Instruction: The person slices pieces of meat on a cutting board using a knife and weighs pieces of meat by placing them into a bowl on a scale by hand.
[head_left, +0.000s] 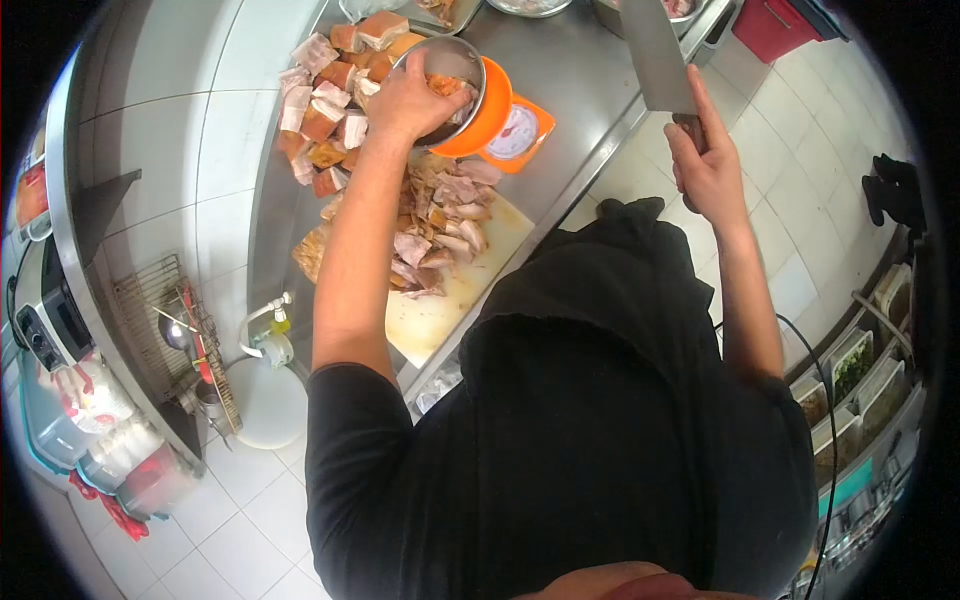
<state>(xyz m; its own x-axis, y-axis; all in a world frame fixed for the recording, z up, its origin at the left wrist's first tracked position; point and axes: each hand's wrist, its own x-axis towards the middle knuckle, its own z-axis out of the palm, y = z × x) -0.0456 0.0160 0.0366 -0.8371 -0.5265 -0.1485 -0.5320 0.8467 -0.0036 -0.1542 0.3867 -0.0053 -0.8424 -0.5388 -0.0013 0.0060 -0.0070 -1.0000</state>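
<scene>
My left hand (412, 102) reaches over a metal bowl (470, 52). Its thumb is spread away from the fingers, whose tips are down by the chopped meat (446, 88) inside. The bowl rests on an orange kitchen scale (497, 85) with a round white dial (514, 132). Out to the side, my right hand (708, 165) grips the handle of a cleaver (655, 55), its broad blade raised past the counter's edge. Sliced roast pork (440, 225) is heaped on a pale cutting board (425, 322). Larger pork chunks with browned skin (335, 95) are piled beside the bowl.
The steel counter (575, 75) ends in a raised edge on the right. Metal trays and bowls (530, 5) stand at its far end, with a red bin (775, 28) beyond. A wire rack (150, 300) hangs at the left; food containers (850, 365) line the right.
</scene>
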